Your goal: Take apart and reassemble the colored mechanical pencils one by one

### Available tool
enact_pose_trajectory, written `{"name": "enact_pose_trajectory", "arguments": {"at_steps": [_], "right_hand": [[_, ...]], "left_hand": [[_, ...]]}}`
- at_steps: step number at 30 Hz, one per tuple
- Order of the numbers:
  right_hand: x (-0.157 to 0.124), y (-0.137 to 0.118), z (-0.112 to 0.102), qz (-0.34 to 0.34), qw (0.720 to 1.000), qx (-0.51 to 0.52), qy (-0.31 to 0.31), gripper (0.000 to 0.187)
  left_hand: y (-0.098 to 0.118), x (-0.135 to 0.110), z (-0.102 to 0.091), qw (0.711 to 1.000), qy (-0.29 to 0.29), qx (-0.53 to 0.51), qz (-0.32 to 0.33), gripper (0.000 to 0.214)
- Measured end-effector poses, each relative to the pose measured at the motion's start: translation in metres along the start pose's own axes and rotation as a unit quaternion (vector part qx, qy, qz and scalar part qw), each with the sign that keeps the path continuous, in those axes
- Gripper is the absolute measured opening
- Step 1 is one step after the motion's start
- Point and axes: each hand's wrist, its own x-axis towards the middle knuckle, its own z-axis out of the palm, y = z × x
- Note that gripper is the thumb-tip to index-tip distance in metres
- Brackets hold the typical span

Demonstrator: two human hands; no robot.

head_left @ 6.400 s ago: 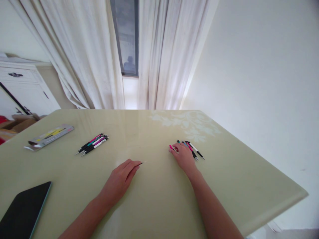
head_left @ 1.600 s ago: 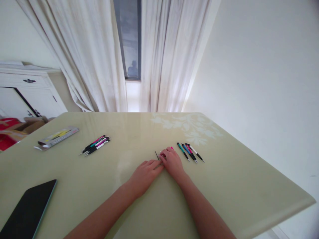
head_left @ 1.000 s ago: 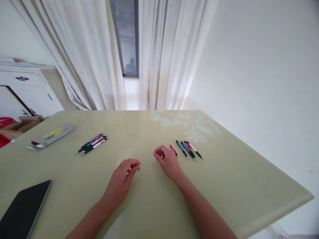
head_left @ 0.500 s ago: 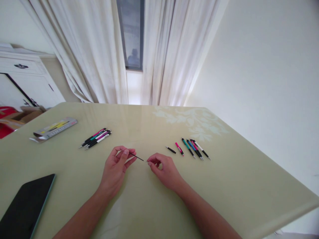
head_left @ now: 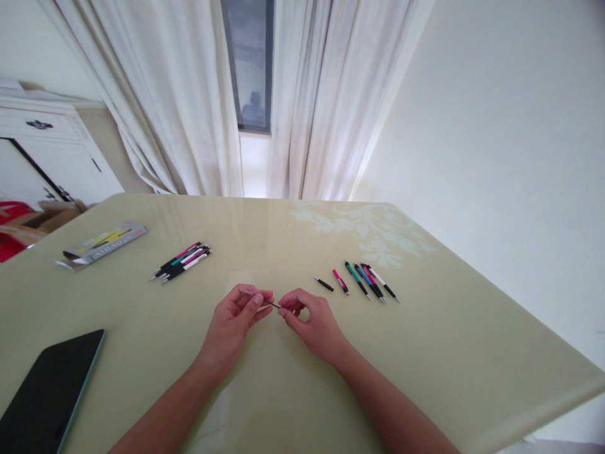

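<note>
My left hand pinches a thin dark pen refill between thumb and fingers, its far end pointing right. The fingertips of my right hand are closed at that end of the refill; whatever small thing they hold is hidden. Just beyond my right hand lie the two parts of a pen taken apart: a black grip section and a pink barrel with a clip. Beside them rest several whole pens, among them a green pen and a white pen.
A bundle of several pens lies at the left on the pale green table. Behind it is an opened cardboard box. A dark tablet occupies the near left. Curtains hang past the far edge.
My left hand has moved right with the refill, bringing its end up to my right fingertips and closing the small gap. My right hand has stayed almost still.
</note>
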Motion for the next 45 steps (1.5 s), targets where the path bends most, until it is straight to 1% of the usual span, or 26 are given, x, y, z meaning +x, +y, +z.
{"name": "enact_pose_trajectory", "arguments": {"at_steps": [2,4,7,9,10,12,13,15,16,18,20,21,22,24,25,27,29,32,35,39,45], "right_hand": [[0.000,0.000,0.002,0.001,1.000,0.017,0.010,0.007],[0.000,0.000,0.002,0.009,0.999,0.029,0.013,0.010],[0.003,0.005,-0.007,0.028,0.999,0.003,0.031,0.015],[0.006,0.015,-0.020,0.036,0.994,-0.076,0.069,0.015],[0.008,0.021,-0.027,0.033,0.986,-0.137,0.090,0.014],[0.011,0.035,-0.042,0.040,0.958,-0.263,0.108,0.014],[0.012,0.041,-0.048,0.053,0.944,-0.307,0.105,0.014],[0.014,0.052,-0.056,0.075,0.930,-0.347,0.094,0.014],[0.014,0.055,-0.057,0.082,0.932,-0.342,0.089,0.014],[0.015,0.056,-0.055,0.089,0.954,-0.273,0.080,0.014],[0.015,0.049,-0.048,0.102,0.983,-0.134,0.068,0.013],[0.015,0.043,-0.043,0.111,0.991,-0.051,0.060,0.014],[0.015,0.037,-0.038,0.121,0.991,0.032,0.051,0.016],[0.013,0.025,-0.028,0.138,0.976,0.165,0.042,0.022],[0.012,0.020,-0.023,0.144,0.966,0.211,0.040,0.024],[0.010,0.013,-0.017,0.150,0.950,0.270,0.043,0.025],[0.010,0.011,-0.014,0.154,0.942,0.292,0.054,0.027],[0.010,0.012,-0.014,0.157,0.940,0.292,0.076,0.032],[0.010,0.011,-0.012,0.162,0.938,0.295,0.079,0.035],[0.009,0.009,-0.008,0.161,0.935,0.306,0.079,0.035],[0.010,0.011,-0.008,0.161,0.932,0.308,0.105,0.034]], "left_hand": [[-0.003,-0.001,0.001,0.999,-0.025,0.032,-0.013,0.030],[-0.005,-0.002,0.001,0.998,-0.035,0.058,-0.012,0.030],[-0.008,-0.001,-0.001,0.998,-0.021,0.057,-0.008,0.032],[-0.008,0.000,-0.002,0.999,-0.004,0.038,-0.014,0.034],[-0.008,0.000,-0.003,0.999,0.005,0.028,-0.016,0.035],[-0.008,0.001,-0.004,1.000,0.016,0.011,-0.017,0.036],[-0.008,0.001,-0.004,1.000,0.019,0.003,-0.017,0.036],[-0.007,0.001,-0.004,1.000,0.023,-0.010,-0.013,0.035],[-0.007,0.001,-0.004,1.000,0.024,-0.015,-0.011,0.035],[-0.006,0.002,-0.003,0.999,0.026,-0.020,-0.009,0.034],[-0.005,0.002,-0.003,0.999,0.026,-0.021,-0.007,0.034],[-0.005,0.002,-0.002,0.999,0.025,-0.022,-0.008,0.035],[-0.005,0.002,-0.002,0.999,0.025,-0.025,-0.009,0.036],[-0.005,0.002,-0.001,0.999,0.026,-0.036,-0.013,0.038],[-0.005,0.002,-0.001,0.999,0.026,-0.042,-0.016,0.038],[-0.005,0.002,0.000,0.998,0.026,-0.055,-0.020,0.038],[-0.005,0.002,0.000,0.997,0.025,-0.066,-0.023,0.037],[-0.005,0.003,-0.001,0.996,0.027,-0.077,-0.025,0.036],[-0.004,0.002,-0.001,0.996,0.027,-0.086,-0.025,0.034],[-0.004,0.002,-0.001,0.994,0.027,-0.097,-0.029,0.031],[-0.003,0.003,-0.002,0.993,0.040,-0.113,-0.019,0.030]]}}
